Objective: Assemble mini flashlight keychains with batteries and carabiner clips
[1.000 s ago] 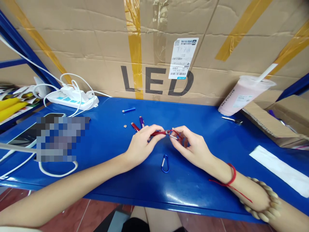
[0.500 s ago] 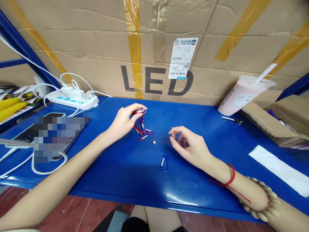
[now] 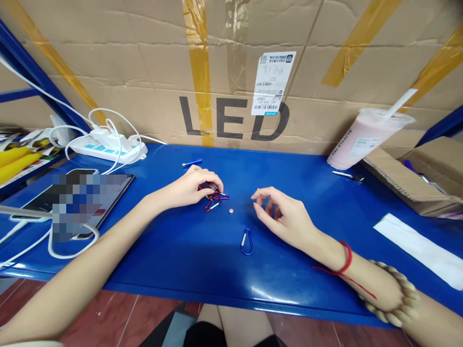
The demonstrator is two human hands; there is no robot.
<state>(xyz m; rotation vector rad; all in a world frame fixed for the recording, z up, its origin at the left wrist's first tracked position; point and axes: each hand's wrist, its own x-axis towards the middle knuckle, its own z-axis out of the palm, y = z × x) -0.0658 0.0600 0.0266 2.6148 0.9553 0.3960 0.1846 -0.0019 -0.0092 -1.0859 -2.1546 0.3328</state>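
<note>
My left hand point(image 3: 184, 188) is closed over a small red keychain flashlight point(image 3: 214, 187), whose body its fingers partly hide. A red carabiner point(image 3: 212, 205) and a purple carabiner point(image 3: 224, 196) stick out below those fingers. Just behind the hand lies a slim blue tube point(image 3: 192, 163). To the right of the carabiners, a small round silver piece point(image 3: 231, 211), like a button cell, rests on the table. Nearer me is a loose blue carabiner point(image 3: 247, 242). Over the table, my right hand point(image 3: 285, 212) holds nothing; its fingers are loosely curled, apart from the thumb.
On the blue table point(image 3: 173, 260), phones point(image 3: 108, 197) and a white power strip point(image 3: 108, 149) with cables lie left. A drink cup point(image 3: 358, 140), an open cardboard box point(image 3: 405, 183) and a white strip point(image 3: 419, 250) are right. A large carton point(image 3: 144, 72) stands behind.
My left hand has moved nearer me and lower, onto the red and purple carabiner group. The blue tube behind it has come into view. My right hand is nearly still.
</note>
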